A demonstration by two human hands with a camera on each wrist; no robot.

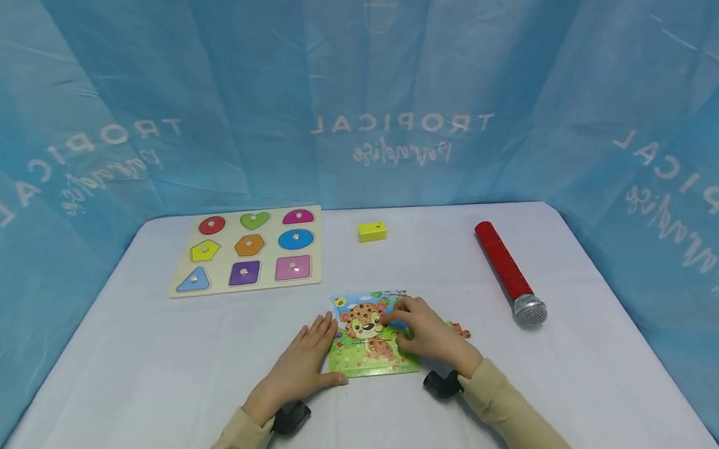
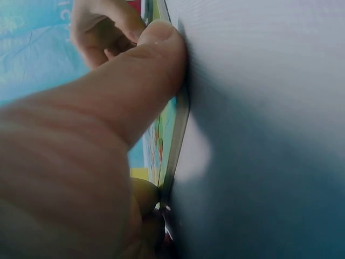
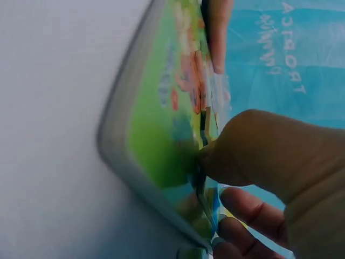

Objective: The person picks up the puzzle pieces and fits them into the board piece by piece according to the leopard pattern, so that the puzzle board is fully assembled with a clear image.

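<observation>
A square leopard jigsaw puzzle (image 1: 359, 368) lies on the white table between the hands, its picture showing a spotted cub on grass. My left hand (image 1: 302, 363) rests beside it with fingers extended; fingertips touch the left edge and the thumb lies at the near corner. Over the right part of the picture, my right hand (image 1: 429, 333) pinches a puzzle piece (image 1: 399, 326) between thumb and curled fingers. In the right wrist view the thumb (image 3: 237, 154) presses at the piece's edge, beside a dark gap in the picture. Another spotted piece (image 1: 460, 330) shows partly behind the right wrist.
A wooden board of coloured knobbed shapes (image 1: 223, 278) lies at the back left. Behind the puzzle sits a small yellow block (image 1: 372, 232). A red glittery microphone (image 1: 508, 271) lies on the right. Blue printed cloth (image 1: 351, 62) hangs around the table (image 1: 129, 372).
</observation>
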